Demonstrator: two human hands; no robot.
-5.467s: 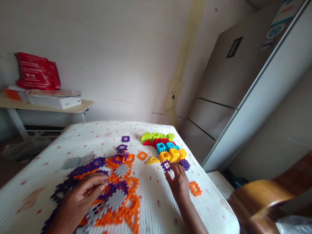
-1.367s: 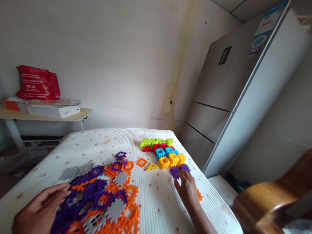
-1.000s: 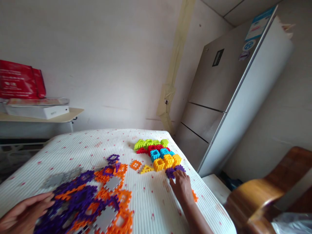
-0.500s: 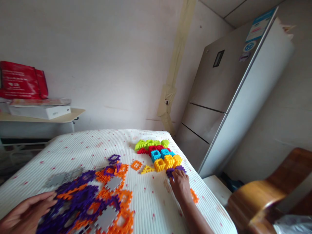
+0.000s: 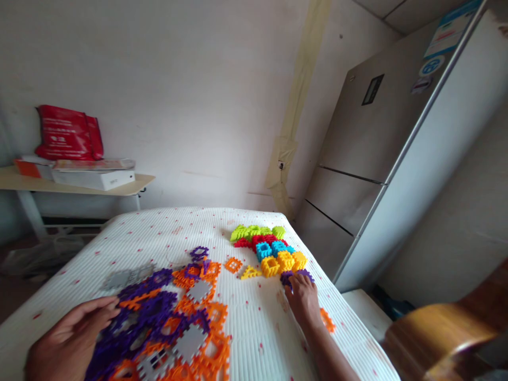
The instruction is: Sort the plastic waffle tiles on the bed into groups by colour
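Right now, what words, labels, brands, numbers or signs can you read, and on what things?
None reads clearly.
Red bag: white print, too blurred.
White box: dark print, too small.
Refrigerator: poster, too blurred.
Refrigerator: round blue-and-white sticker, too blurred.
Refrigerator: dark panel, too small.

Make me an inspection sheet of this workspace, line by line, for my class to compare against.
Surface: white ribbed cover with red specks.
Job's things: green pieces, red pieces, blue pieces, yellow pieces grouped at right; mixed pile of purple, orange and grey at left.
Clutter: loose orange square and yellow triangle between the groups.
Hands: left hand beside the mixed pile, no held piece discernible; right hand at purple pieces, grip unclear.
Cables: nothing seen on the cover; yellowish tape surrounds a wall socket.
Surroundings: refrigerator at right; red bag atop boxes at left.
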